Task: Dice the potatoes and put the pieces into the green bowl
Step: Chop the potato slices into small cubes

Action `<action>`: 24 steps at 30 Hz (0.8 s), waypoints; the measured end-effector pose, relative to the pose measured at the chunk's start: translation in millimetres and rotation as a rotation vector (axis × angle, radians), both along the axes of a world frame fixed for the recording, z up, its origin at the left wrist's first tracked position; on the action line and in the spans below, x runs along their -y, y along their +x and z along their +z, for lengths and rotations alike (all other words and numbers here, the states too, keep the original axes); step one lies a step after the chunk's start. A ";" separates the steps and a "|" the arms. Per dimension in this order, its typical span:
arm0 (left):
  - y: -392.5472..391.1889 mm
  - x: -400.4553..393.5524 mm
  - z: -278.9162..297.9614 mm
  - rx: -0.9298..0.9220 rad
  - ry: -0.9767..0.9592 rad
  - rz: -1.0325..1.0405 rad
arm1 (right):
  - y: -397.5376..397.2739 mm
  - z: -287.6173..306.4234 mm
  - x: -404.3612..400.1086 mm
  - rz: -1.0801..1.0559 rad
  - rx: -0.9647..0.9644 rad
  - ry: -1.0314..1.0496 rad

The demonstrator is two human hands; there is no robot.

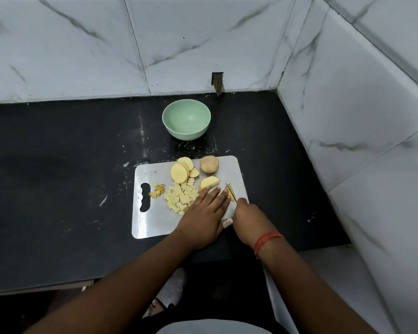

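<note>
Even, dim light; sharp centre, edges bowed.

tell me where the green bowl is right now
In the head view the green bowl stands on the black counter, behind the cutting board, near the wall.

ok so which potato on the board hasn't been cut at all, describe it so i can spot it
Find the grey cutting board on the black counter, in front of the green bowl. At the board's far edge, toward its right corner, sits the whole potato. It alone is round and brown-skinned; the slices beside it show pale yellow cut faces.
</note>
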State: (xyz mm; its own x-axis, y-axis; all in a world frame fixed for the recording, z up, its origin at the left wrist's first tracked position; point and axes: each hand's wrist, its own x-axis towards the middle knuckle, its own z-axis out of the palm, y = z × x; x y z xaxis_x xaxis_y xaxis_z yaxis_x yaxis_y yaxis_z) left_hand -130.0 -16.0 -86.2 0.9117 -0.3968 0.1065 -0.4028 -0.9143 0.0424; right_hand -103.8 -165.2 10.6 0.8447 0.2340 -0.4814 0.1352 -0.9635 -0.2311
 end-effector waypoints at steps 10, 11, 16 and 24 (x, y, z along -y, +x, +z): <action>4.3 5.1 2.5 -0.017 0.011 0.008 | 2.5 4.6 -8.6 -0.111 -0.090 -0.020; 4.3 5.5 2.6 -0.019 0.015 0.008 | 3.3 4.9 -9.1 -0.115 -0.105 -0.020; 4.3 5.8 3.6 -0.036 0.012 0.014 | 4.2 4.6 -10.9 -0.129 -0.149 -0.013; 4.2 5.8 4.8 -0.043 0.007 0.014 | 1.2 -1.6 -1.6 -0.079 -0.051 0.013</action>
State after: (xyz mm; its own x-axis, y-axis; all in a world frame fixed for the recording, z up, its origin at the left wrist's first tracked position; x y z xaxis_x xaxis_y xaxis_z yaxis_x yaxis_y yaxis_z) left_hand -125.8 -21.8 -81.4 0.9209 -0.3846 0.0638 -0.3880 -0.9202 0.0527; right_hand -102.6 -163.6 9.0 0.8349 0.1744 -0.5220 0.0470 -0.9676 -0.2481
